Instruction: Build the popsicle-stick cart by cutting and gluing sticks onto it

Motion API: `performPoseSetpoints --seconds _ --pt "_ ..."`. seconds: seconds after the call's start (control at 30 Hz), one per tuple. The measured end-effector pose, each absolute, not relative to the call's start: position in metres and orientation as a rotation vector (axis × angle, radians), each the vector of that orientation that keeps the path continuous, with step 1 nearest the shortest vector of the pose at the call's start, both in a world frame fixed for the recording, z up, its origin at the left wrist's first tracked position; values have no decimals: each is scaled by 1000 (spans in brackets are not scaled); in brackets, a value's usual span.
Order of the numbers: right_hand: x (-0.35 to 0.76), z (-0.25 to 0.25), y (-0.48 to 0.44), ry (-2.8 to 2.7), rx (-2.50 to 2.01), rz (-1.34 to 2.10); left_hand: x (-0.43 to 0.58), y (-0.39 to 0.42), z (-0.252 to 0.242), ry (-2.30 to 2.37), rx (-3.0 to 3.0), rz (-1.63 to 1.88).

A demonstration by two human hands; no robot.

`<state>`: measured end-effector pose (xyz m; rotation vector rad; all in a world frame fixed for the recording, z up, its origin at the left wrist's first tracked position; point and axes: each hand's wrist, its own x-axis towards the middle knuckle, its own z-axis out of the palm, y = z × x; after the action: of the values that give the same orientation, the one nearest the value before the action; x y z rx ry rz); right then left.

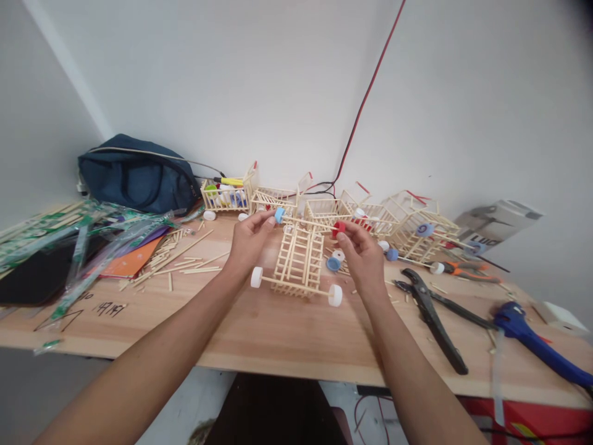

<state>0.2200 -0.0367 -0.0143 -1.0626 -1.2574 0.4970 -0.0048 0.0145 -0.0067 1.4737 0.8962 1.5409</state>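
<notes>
A small cart frame built of thin wooden sticks (299,256) is held tilted above the wooden table (278,334). Two white bottle caps (256,276) sit as wheels on its near axle. My left hand (250,238) pinches a light blue cap (279,214) at the left end of the far axle. My right hand (359,253) pinches a red cap (338,228) at the right end of that axle. Both hands are closed around these caps.
Several finished stick carts (417,232) line the wall behind. Loose caps (333,263) lie under the frame. Black pliers (430,315), an orange-handled tool (463,271) and a blue-handled tool (537,340) lie right. Loose sticks (185,259), plastic packets (83,241) and a dark blue bag (136,176) lie left.
</notes>
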Motion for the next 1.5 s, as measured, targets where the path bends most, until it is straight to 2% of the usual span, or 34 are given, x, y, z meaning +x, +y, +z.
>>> performPoseSetpoints --seconds 1.5 --pt "218 -11 -38 -1261 -1077 495 -5 12 -5 893 1464 1535"
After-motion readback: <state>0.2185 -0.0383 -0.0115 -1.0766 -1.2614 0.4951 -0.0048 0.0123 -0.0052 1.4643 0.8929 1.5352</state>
